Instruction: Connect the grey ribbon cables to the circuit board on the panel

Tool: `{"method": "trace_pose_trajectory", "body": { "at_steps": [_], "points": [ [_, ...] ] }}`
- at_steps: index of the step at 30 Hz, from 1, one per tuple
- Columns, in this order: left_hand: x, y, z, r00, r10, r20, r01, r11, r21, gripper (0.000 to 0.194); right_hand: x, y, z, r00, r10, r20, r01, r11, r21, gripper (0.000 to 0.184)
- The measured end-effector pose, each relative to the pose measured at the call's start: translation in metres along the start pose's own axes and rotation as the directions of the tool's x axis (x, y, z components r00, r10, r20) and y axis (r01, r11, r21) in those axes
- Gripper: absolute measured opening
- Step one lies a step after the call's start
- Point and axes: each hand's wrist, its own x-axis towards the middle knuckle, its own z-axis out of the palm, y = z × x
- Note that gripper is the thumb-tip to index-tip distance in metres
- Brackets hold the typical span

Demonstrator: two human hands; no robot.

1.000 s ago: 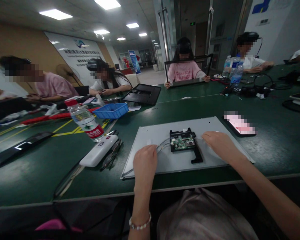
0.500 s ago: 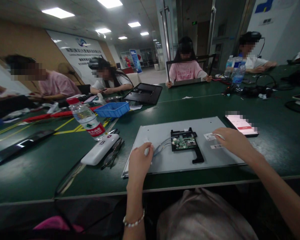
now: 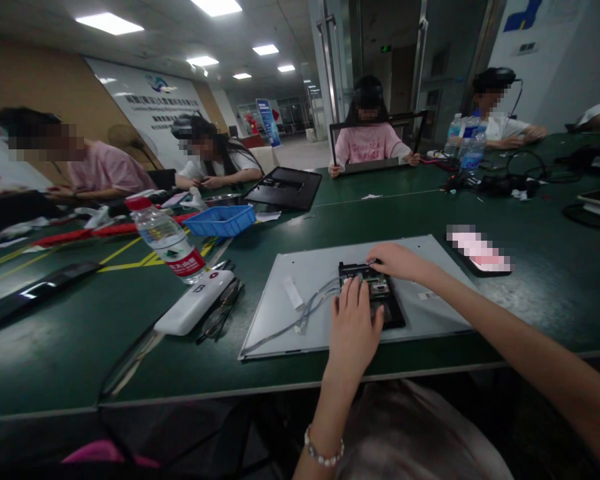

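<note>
Across a green table [image 3: 305, 230], a person [image 3: 370, 143] at 12 o'clock from the black bracket [image 3: 396, 313] grips a dark frame [image 3: 380, 168]. A gray panel [image 3: 275, 287] lies flat at the near edge with the bracket on it, right of the panel's middle. A blue tray [image 3: 223, 225] sits at 10 o'clock from the bracket, a water bottle [image 3: 170, 243] between 9 and 10, a white power bank [image 3: 196, 303] at 9 and a phone [image 3: 480, 252] at 2. The left hand [image 3: 354, 313], fingers spread and closed on nothing visible, rests over the bracket and its circuit board [image 3: 379, 287]. The right hand [image 3: 393, 260] curls its fingertips at the bracket's far edge; whether they pinch it cannot be told. Thin wires [image 3: 307, 312] trail toward 8 o'clock.
</note>
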Motion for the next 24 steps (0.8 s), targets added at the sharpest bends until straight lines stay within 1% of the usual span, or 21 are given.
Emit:
{"method": "trace_pose_trajectory", "body": {
  "at_steps": [3,7,10,12,13,15,18,21,24],
  "points": [
    [-0.002,-0.003,0.001,1.0,0.026,0.008,-0.026,0.999,0.018,0.044,0.001,-0.002,0.005,0.999,0.038,-0.03,-0.039,0.998,-0.042,0.025],
    [-0.003,-0.003,0.0,1.0,0.026,0.009,-0.026,0.999,0.031,0.045,-0.004,-0.001,0.002,0.991,0.07,-0.114,-0.075,0.997,-0.036,0.026],
    [-0.003,-0.002,0.001,1.0,0.023,0.004,-0.023,0.999,0.036,0.046,-0.01,0.006,-0.004,0.972,0.115,-0.205,-0.127,0.991,-0.048,0.028],
    [-0.004,-0.002,0.002,1.0,0.029,-0.007,-0.029,0.999,0.037,0.046,-0.016,0.015,-0.008,0.963,0.144,-0.23,-0.166,0.983,-0.08,0.029],
    [-0.004,-0.003,0.002,0.999,0.033,-0.012,-0.032,0.999,0.037,0.046,-0.019,0.02,-0.008,0.963,0.16,-0.215,-0.183,0.979,-0.093,0.029],
    [-0.004,-0.003,0.002,0.999,0.036,-0.018,-0.035,0.999,0.035,0.047,-0.026,0.032,-0.007,0.97,0.195,-0.144,-0.211,0.973,-0.098,0.027],
    [-0.005,-0.003,0.002,0.999,0.027,-0.023,-0.027,0.999,0.028,0.053,-0.033,0.048,-0.005,0.979,0.197,-0.043,-0.199,0.979,-0.046,0.027],
    [-0.005,-0.002,0.0,1.0,0.009,-0.022,-0.009,1.0,0.019,0.06,-0.036,0.059,-0.006,0.985,0.167,-0.033,-0.167,0.986,0.017,0.031],
    [-0.006,-0.001,-0.002,1.0,-0.019,-0.019,0.019,1.0,0.007,0.064,-0.037,0.064,-0.01,0.991,0.127,-0.028,-0.126,0.991,0.045,0.032]
  ]
}}
